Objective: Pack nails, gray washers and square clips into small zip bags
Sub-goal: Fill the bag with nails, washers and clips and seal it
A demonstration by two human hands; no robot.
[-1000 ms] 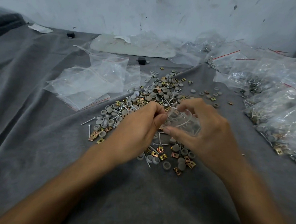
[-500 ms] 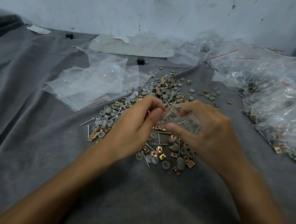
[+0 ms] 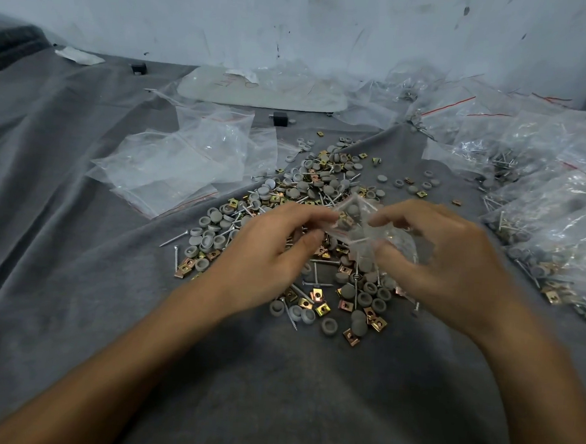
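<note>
A small clear zip bag [image 3: 360,222] hangs between my hands above a heap of parts. My left hand [image 3: 269,251] pinches the bag's left edge with thumb and fingers. My right hand [image 3: 443,258] grips its right side, fingers curled round the plastic. Grey washers and a clip show through the bag. Below lies the loose pile: grey washers [image 3: 364,296], brass square clips [image 3: 322,307] and nails [image 3: 320,261] spread on the grey cloth [image 3: 75,277]. The view of both hands is blurred.
Empty zip bags [image 3: 185,167] lie in a stack to the left of the pile. Filled bags [image 3: 560,210] are heaped along the right side. A larger white plastic bag [image 3: 262,89] lies at the back near the wall, with two small black blocks [image 3: 280,118] close by.
Both hands have lifted the bag slightly and drawn apart, stretching it between them. The left fingers have shifted along the bag's top edge.
</note>
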